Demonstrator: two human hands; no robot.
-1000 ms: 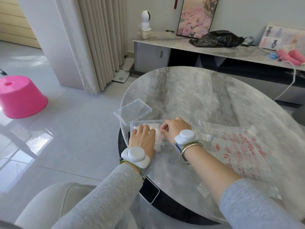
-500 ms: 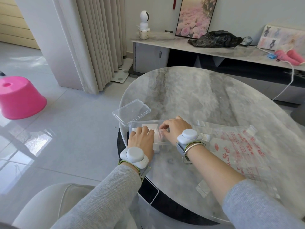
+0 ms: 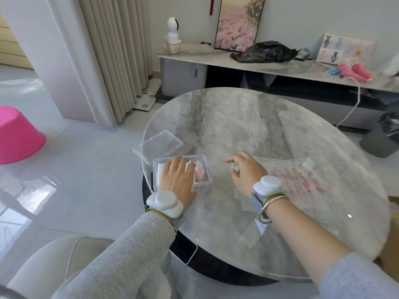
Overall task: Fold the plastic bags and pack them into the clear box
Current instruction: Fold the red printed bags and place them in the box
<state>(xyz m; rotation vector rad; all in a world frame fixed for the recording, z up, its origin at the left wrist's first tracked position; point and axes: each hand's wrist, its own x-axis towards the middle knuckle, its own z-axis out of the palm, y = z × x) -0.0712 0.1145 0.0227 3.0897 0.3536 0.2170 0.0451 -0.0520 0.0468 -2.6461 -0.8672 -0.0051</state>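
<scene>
The clear box (image 3: 206,169) sits at the near left edge of the round marble table (image 3: 259,126). Folded plastic bags (image 3: 199,172), white and red-printed, lie inside it. My left hand (image 3: 178,179) lies flat on those folded bags, fingers straight, pressing them down. My right hand (image 3: 245,172) hovers just right of the box with fingers loosely spread and holds nothing. A flat clear plastic bag with red print (image 3: 302,184) is spread on the table under and to the right of my right wrist.
The box's clear lid (image 3: 158,145) lies just behind the box at the table edge. A long low cabinet (image 3: 280,70) stands beyond the table, a dark bin (image 3: 382,137) at the right, a pink tub (image 3: 17,134) on the floor at left.
My right hand has come out of the box and moved right toward the flat bag. My left hand stays pressing on the folded bags.
</scene>
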